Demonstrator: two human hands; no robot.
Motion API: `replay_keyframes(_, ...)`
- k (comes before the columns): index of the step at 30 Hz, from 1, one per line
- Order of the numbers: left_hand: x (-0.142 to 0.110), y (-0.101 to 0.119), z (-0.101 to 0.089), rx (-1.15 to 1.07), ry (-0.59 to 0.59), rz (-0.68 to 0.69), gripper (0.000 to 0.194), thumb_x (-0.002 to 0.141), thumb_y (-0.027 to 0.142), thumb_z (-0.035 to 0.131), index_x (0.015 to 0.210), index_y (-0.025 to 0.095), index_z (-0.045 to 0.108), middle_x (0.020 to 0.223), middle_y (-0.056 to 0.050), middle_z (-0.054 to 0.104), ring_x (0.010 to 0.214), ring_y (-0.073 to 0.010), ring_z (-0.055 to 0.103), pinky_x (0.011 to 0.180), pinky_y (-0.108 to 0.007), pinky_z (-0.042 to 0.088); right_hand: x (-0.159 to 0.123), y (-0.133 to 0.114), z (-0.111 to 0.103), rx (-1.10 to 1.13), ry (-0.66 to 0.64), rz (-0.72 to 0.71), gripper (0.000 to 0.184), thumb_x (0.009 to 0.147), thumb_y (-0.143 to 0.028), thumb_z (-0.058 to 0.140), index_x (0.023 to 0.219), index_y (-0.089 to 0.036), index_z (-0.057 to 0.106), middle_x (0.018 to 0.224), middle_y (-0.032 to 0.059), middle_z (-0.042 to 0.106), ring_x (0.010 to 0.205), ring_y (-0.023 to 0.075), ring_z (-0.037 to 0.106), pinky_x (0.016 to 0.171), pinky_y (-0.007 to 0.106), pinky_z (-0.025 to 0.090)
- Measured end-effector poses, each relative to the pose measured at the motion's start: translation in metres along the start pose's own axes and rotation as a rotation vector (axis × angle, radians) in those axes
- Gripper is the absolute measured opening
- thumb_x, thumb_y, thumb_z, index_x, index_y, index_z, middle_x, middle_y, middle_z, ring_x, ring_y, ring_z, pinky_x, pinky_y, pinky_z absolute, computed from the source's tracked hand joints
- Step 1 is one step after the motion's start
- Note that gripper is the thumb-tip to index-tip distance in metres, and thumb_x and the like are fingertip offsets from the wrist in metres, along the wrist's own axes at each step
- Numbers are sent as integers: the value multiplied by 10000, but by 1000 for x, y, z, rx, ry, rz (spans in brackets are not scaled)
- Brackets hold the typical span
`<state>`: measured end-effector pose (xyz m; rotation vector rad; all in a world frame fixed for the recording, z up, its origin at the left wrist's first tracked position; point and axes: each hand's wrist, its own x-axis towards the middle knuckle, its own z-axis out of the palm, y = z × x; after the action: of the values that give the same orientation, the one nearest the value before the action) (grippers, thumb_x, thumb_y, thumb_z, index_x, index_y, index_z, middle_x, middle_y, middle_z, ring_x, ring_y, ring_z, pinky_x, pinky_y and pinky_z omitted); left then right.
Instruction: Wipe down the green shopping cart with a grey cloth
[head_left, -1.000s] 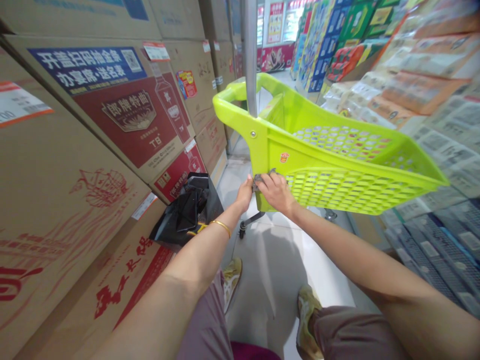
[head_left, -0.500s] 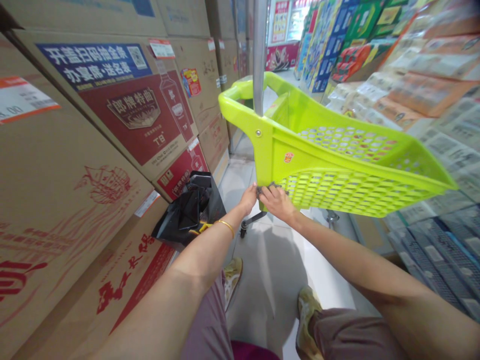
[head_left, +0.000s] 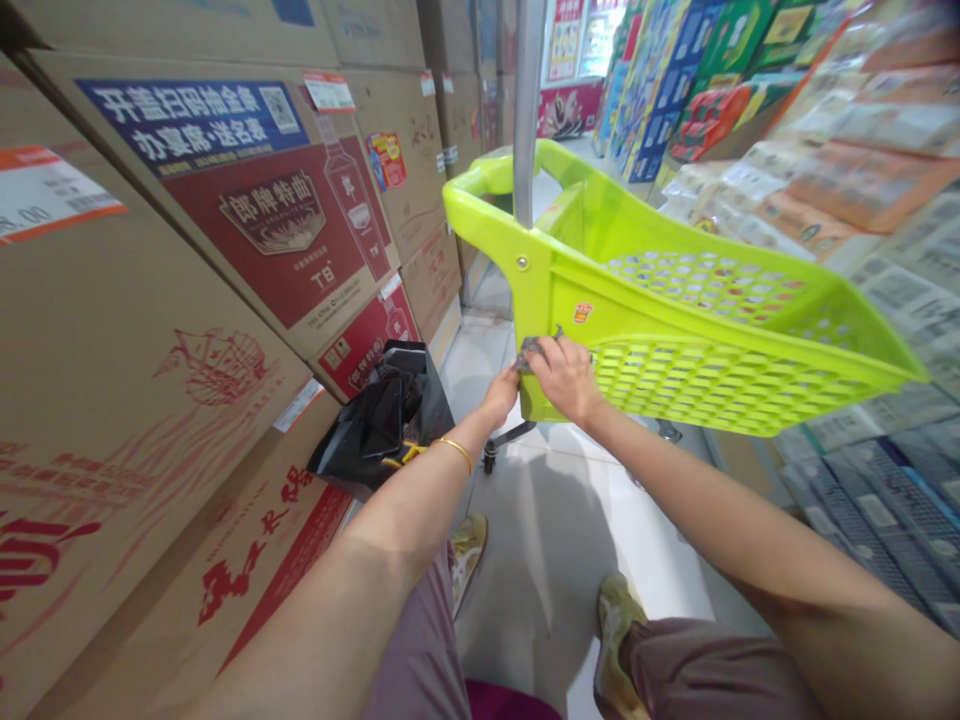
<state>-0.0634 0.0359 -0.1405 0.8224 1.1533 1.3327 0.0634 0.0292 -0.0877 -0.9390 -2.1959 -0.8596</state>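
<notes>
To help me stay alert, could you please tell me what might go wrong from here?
The green cart stands on wheels, so it may roll if the right hand pushes hard. The grey cloth could snag on the basket slots beside that hand. The black bag near one wheel might get bumped.

Cart [head_left: 645,290]: lime green, hole-patterned side. Cloth [head_left: 531,352]: grey. Bag [head_left: 382,420]: black, touch of yellow. Bangle [head_left: 456,452]: gold. Shoes [head_left: 619,640]: olive-yellow, pale stripes (trousers [head_left: 712,665] a dusty mauve-brown).
</notes>
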Motion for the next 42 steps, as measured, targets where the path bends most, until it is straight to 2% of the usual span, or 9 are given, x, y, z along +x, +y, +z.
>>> replay_keyframes(3,2,-1,0,39,25,7,203,850,320,512,905,173,643,935,-30,678,966,-164,578,933,-302,415,3,0,1,23,5,23,242,917,-234,396,1012,-199,616,1128,96,587,1034,232,419,817,355,264)
replay_keyframes(9,-3,2,-2,83,2,-4,304,861,396,494,894,129,637,926,-66,683,893,-168,602,900,-303,438,-30,-14,11,54,-156,-192,192,875,-155,436,945,-178,614,1057,77,619,904,207,456,765,345,274)
replay_keyframes(14,-7,5,-2,148,-20,-24,384,900,428,400,933,120,628,896,-82,690,827,-178,618,850,-324,460,-53,-22,22,70,-182,-281,165,868,-165,460,881,-172,625,1079,78,623,946,211,464,801,347,279)
replay_keyframes(18,-6,6,-2,184,-2,-29,388,919,410,360,939,128,626,852,-63,688,809,-158,610,828,-297,462,-57,-20,23,99,-212,-340,155,864,-165,471,861,-174,625,1067,66,625,963,206,464,797,334,289)
replay_keyframes(22,-4,6,-3,152,-16,-37,369,906,410,393,933,124,626,871,-71,684,817,-165,612,828,-307,470,-36,-10,12,100,-201,-220,193,885,-178,437,935,-182,623,1089,77,607,969,208,453,783,332,289)
replay_keyframes(26,-2,4,-3,106,4,32,288,895,324,422,928,129,632,986,-80,676,923,-174,602,903,-314,439,-6,1,2,56,-88,-29,252,917,-236,393,1021,-198,619,1130,97,581,1017,223,421,817,347,277)
replay_keyframes(29,0,2,-3,106,5,33,253,880,304,448,915,139,637,975,-67,679,936,-175,596,917,-316,430,-1,0,0,23,-31,-6,250,919,-251,393,1015,-200,618,1132,98,578,1027,231,412,827,353,269)
replay_keyframes(35,-2,3,-6,154,-12,3,340,880,412,447,914,131,636,878,-63,688,859,-168,606,870,-303,455,-31,-16,11,80,-202,-197,201,881,-158,429,946,-174,619,1064,90,609,930,214,448,773,346,279)
replay_keyframes(42,0,0,-8,186,8,13,407,871,502,424,903,150,627,881,-58,680,868,-163,599,847,-287,450,-57,-20,21,108,-224,-350,161,873,-166,465,866,-172,626,1051,75,625,935,199,473,777,331,295)
